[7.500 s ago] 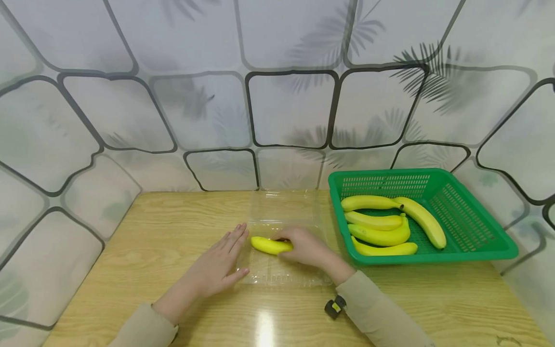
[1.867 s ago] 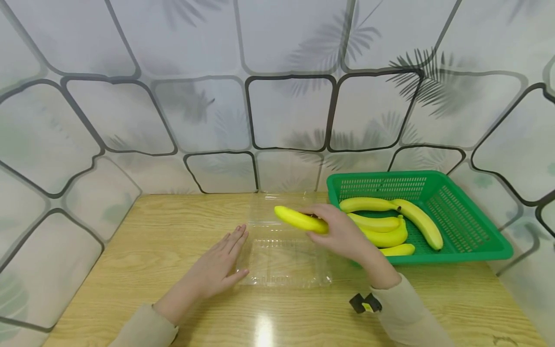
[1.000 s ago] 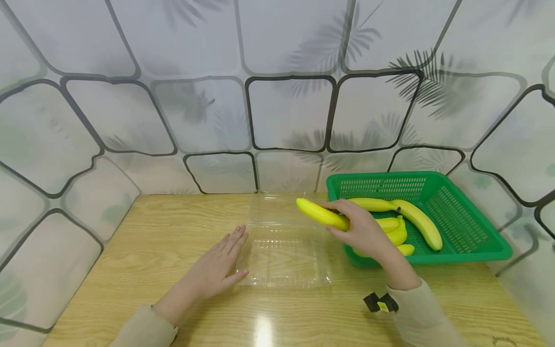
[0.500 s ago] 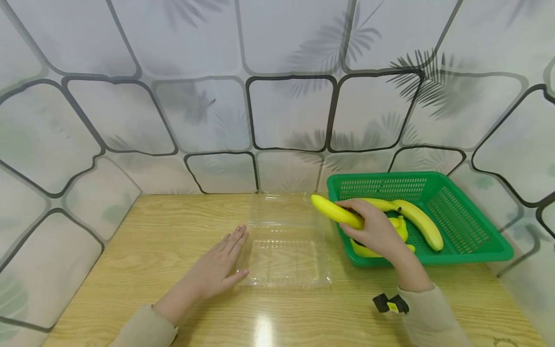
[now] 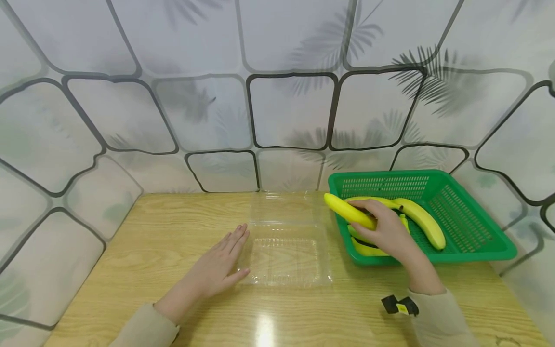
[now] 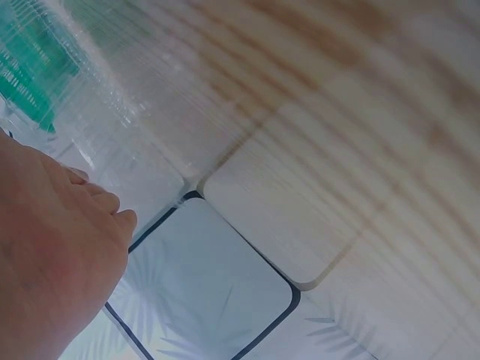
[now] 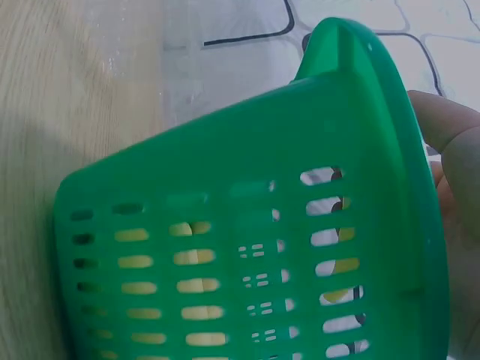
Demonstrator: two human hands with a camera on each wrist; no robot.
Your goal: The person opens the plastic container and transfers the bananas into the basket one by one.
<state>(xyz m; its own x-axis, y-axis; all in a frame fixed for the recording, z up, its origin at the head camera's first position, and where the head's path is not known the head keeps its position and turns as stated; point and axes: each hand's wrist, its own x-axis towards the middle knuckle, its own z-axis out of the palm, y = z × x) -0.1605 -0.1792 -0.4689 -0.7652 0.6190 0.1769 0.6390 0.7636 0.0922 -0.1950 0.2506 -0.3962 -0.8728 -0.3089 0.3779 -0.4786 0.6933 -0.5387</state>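
My right hand [image 5: 385,228] grips a yellow banana [image 5: 348,210] by one end, over the left side of a green basket [image 5: 481,212]. The banana's free end points back and left, past the basket's left rim. Below it in the basket lie several bananas [image 5: 419,222], partly covered by the hand. My left hand [image 5: 218,267] rests with straight fingers at the left edge of a clear plastic clamshell box [image 5: 284,260], whose lid lies folded back toward the wall. In the right wrist view, the basket's slotted side hides most of the right hand [image 7: 459,150].
All stands on a wood-grain table [image 5: 173,226]. A patterned wall [image 5: 290,111] closes off the back and both sides. A small black device [image 5: 400,305] sits at the right sleeve's cuff.
Earlier the right hand had the banana down in the clear box; it has since lifted it out and carried it right, over the basket. The left hand has stayed at the box's edge.
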